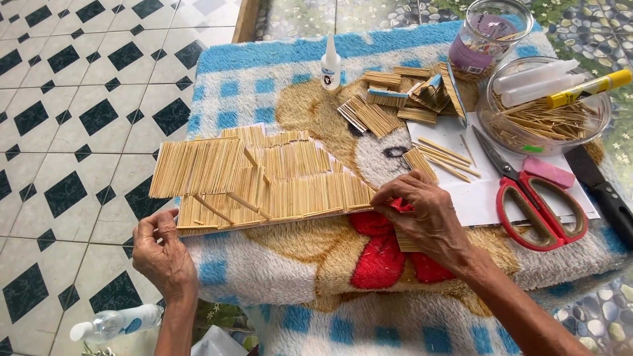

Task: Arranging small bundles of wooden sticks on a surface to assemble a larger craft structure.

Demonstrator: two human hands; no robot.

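A large flat panel of glued wooden sticks lies on a blue-and-white plush blanket with a bear picture. My left hand pinches the panel's lower left corner. My right hand grips its right end, with a small bundle of sticks showing under the palm. Both hands are closed on the panel.
Smaller stick panels and bundles lie further back. A white glue bottle stands upright. Red-handled scissors, a pink eraser and a knife lie on white paper. A glass bowl and a jar stand at the right; tiled floor on the left.
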